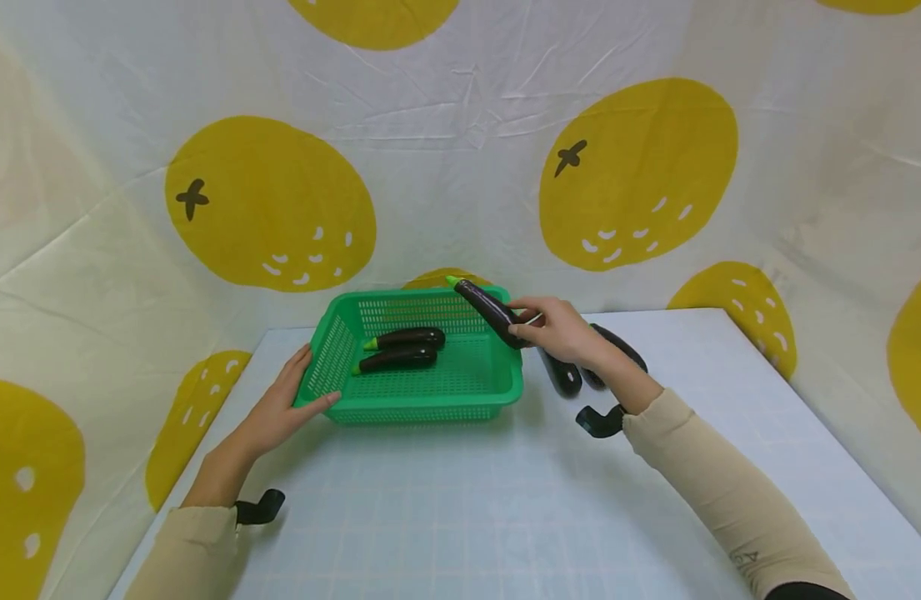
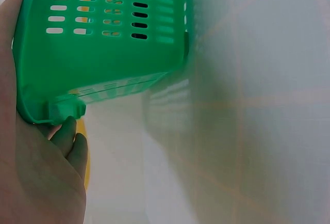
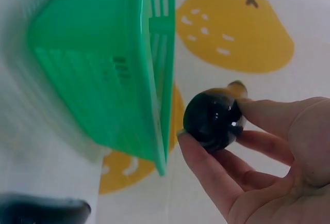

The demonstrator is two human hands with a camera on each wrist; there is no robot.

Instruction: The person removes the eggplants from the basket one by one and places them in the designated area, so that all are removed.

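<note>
My right hand pinches the blunt end of a glossy dark purple eggplant between thumb and fingers. Its green stem points up and left, over the right part of a green plastic basket. In the right wrist view the held eggplant is seen end-on, just beside the basket rim. My left hand grips the basket's left end, thumb at the front corner; in the left wrist view its fingers curl under the rim. Inside lie two eggplants side by side, a back one and a front one.
Right of the basket, several more eggplants lie on the table, including a near one and a far one partly behind my right wrist. A pale checked cloth covers the table. Behind hangs a white curtain with yellow fruit prints.
</note>
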